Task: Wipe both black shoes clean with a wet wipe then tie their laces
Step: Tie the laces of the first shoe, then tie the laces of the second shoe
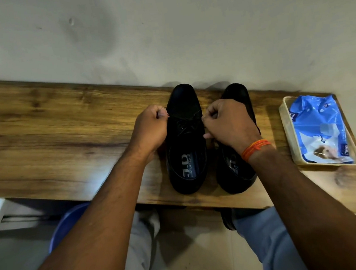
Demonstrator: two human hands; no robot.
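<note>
The 2 black shoes stand side by side on the wooden shelf (61,134), toes toward the wall (160,25) and heels at the shelf's near edge. Taking the left shoe (187,156) as the landmark, the right shoe (235,172) sits just beside it on its right, partly hidden under the person's right wrist. The left hand (150,130) is just left of the landmark shoe's lacing, fingers curled tight and pinching one end of the laces (188,123), which cross the shoe's throat. The right hand (228,121) is just right of the same lacing, fingers curled and pinching the other end. An orange thread band (255,148) circles the right wrist. Well to the right of the landmark shoe, a clear tray (290,142) holds a blue wet wipe pack (320,127).
</note>
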